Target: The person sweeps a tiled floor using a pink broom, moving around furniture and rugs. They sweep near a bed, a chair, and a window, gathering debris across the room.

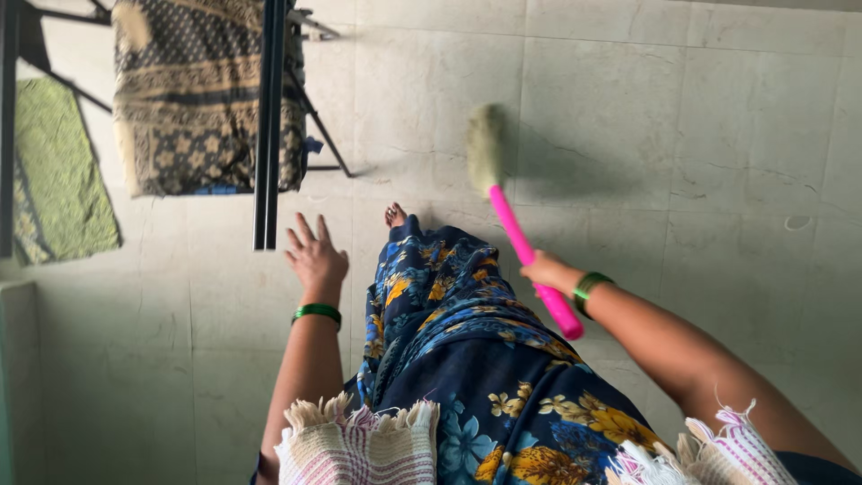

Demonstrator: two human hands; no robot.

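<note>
My right hand (545,268) grips the pink handle of a broom (516,235), whose pale green bristle head points away from me over the tiled floor (700,135). A green bangle circles that wrist. My left hand (313,258) hangs free with fingers spread, holding nothing, close to the black metal frame (268,126). It also wears a green bangle. Between my arms is my dark blue floral garment, with one bare foot (395,216) showing past its hem.
A patterned dark cloth (193,94) hangs over the black folding frame at the upper left. A green cloth (54,171) hangs further left. A fringed striped cloth (359,445) drapes across my shoulders. Light tiles stretch to the right.
</note>
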